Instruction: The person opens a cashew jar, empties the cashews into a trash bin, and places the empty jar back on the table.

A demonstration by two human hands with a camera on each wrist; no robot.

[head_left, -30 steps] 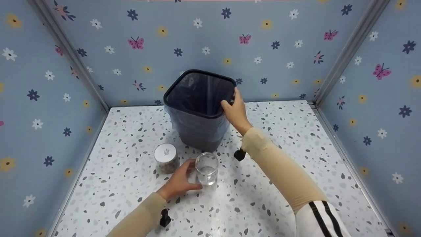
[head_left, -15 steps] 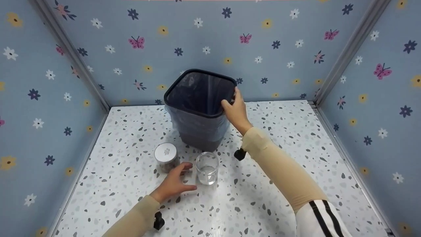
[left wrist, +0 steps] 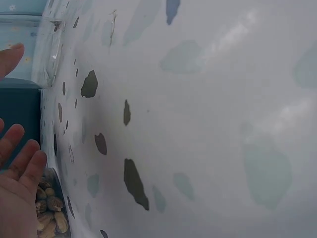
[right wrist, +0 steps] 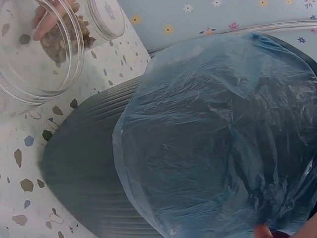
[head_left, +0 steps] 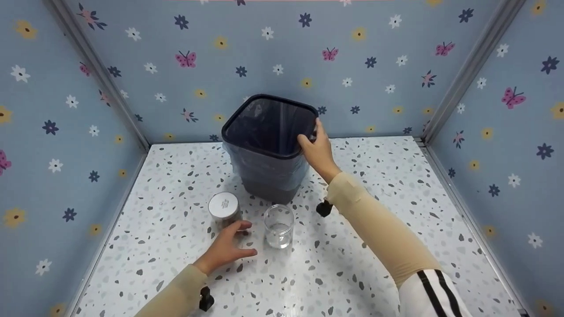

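A dark trash bin (head_left: 269,176) lined with a thin blue bag (right wrist: 198,134) stands at the back of the table. My right hand (head_left: 318,152) grips its right rim, thumb on the inner side. In front of the bin, an open, clear glass jar (head_left: 279,231) stands upright. My left hand (head_left: 224,248) is to the left of that jar, apart from it, thumb and fingers spread with nothing between them. Just behind the left hand is a white-lidded jar (head_left: 224,207); unshelled nuts (left wrist: 51,210) show inside it in the left wrist view. The left fingers partly cover that jar's front.
The speckled white table (head_left: 374,220) is bounded by flowered blue panels (head_left: 282,53) at the back and both sides. Metal posts (head_left: 101,79) join the panels at the corners. Speckled tabletop extends to either side of the bin.
My left hand has drawn back leftward from the clear glass jar, which stays in place. The right hand keeps its grip on the trash bin's rim.
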